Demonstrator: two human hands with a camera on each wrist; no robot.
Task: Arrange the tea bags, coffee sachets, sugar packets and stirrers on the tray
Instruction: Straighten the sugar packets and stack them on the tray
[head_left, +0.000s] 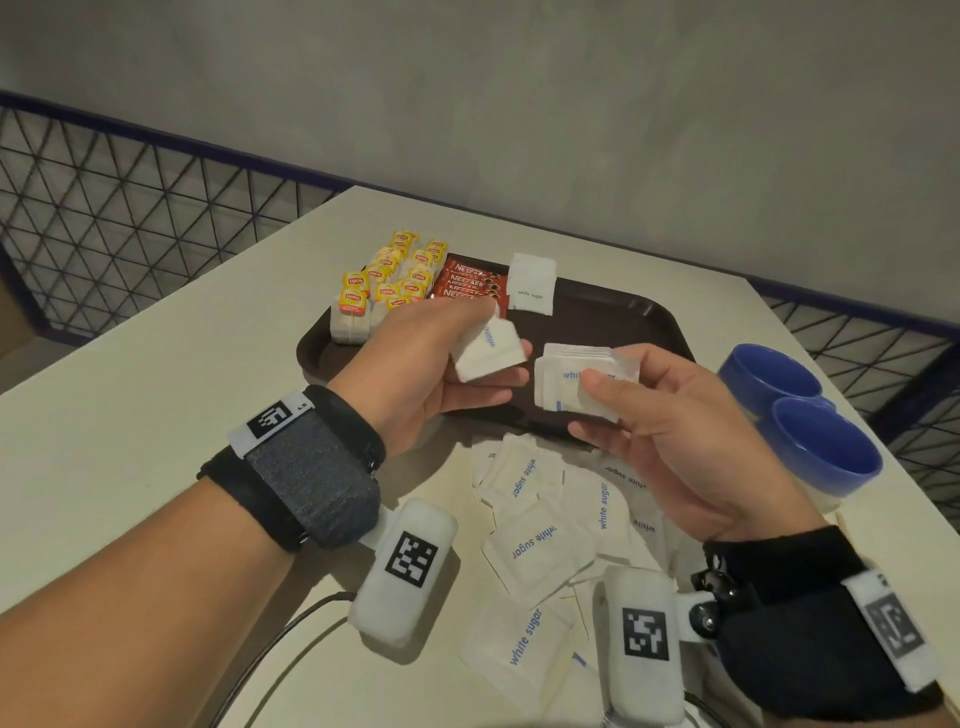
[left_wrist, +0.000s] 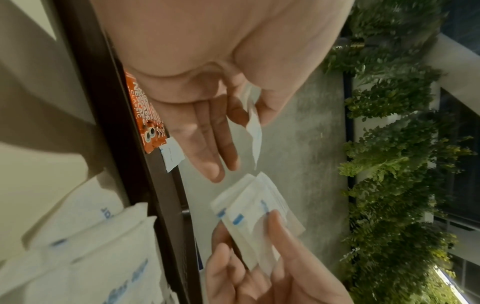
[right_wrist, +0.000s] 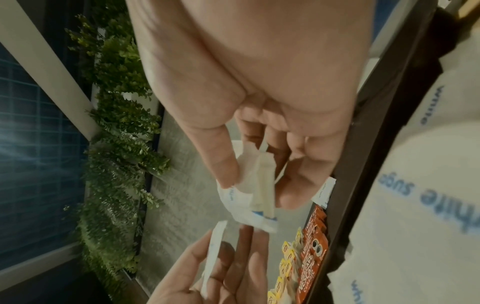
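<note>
Over tray (head_left: 613, 317): left hand (head_left: 415, 364) pinches one sugar packet (head_left: 488, 353).
Right hand (head_left: 670, 415): fingers clamp sugar stack (head_left: 576, 374).
Risk: stack could fan out and slip beside tray's near rim.

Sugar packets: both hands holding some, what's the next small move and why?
Probably the left hand sets its packet down on the tray beside the packet already there. Tea bags and coffee sachets fill the left; the right hand holds a stack.
</note>
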